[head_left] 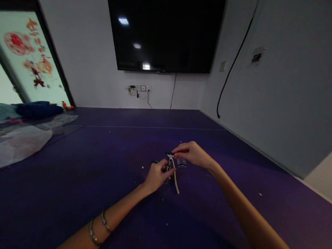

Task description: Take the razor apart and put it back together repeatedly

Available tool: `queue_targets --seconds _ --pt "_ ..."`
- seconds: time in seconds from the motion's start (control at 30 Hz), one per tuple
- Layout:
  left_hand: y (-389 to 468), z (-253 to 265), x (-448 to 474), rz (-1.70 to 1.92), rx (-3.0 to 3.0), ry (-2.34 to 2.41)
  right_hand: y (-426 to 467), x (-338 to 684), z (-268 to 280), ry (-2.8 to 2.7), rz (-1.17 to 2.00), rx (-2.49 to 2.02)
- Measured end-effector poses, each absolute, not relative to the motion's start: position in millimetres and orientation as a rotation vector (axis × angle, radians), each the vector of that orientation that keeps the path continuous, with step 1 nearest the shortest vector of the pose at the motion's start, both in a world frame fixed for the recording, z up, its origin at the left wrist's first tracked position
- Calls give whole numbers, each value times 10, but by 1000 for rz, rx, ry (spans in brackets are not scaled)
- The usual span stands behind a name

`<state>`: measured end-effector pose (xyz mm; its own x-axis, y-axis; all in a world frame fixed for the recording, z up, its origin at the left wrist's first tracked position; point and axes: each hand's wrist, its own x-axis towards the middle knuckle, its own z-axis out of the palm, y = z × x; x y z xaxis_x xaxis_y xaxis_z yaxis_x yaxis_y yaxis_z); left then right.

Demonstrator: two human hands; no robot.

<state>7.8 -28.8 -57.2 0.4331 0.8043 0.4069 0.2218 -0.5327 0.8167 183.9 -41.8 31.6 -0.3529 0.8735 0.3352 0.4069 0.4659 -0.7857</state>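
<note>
Pale-handled pliers (176, 181) — head farthest away

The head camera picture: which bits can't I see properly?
All in the head view:
Plier-like tool: partly covered by the left hand.
Dark piece by the right hand: too small to name.
Patterned card: its marks are too small to read.
Pale sheet: cut off by the picture's left edge.

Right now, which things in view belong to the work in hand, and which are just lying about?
In the work:
plier-like tool, in the left hand
small dark piece, apparently pinched by the right hand
small patterned piece beside them, probably

Lying about:
translucent sheet
dark blue cloth
small orange item
</note>
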Motion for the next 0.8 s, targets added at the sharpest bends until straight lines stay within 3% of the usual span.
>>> queue_targets --seconds 0.8 --pt "-319 -401 75 1089 1736 792 -420 1824 325 -1925 702 -1057"
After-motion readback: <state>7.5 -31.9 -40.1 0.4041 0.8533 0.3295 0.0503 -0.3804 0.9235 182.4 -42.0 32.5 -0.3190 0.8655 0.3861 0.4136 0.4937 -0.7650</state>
